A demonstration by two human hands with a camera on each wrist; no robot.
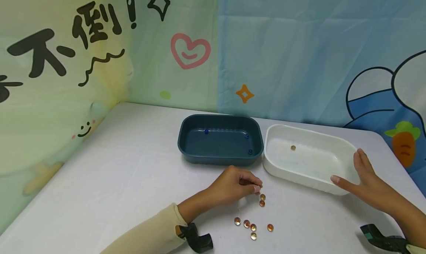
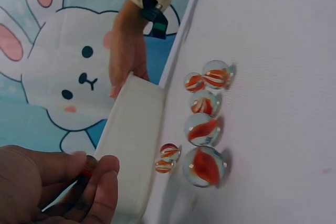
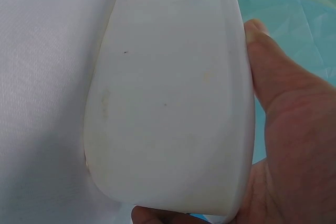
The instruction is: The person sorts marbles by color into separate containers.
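Note:
Near the front of the white plastic tub (image 1: 299,178), my left hand (image 1: 234,185) pinches a marble (image 2: 90,166) between thumb and fingertips. Fingers cover most of that marble. On the cloth just below this hand are two clear marbles (image 1: 262,197) with orange swirls. Several more such marbles (image 1: 246,223) lie closer to me. My right hand (image 1: 364,183) holds the tub's right end, its thumb at the near rim and its fingers around the end wall. One amber-looking marble (image 1: 293,148) sits inside the tub.
Left of the white tub stands a dark blue-green tub (image 1: 216,159) holding 3 dark blue marbles (image 1: 247,136). Both tubs are on a white-covered table (image 1: 133,165), close to its back edge. Printed cloth walls (image 1: 283,61) rise behind and at the left.

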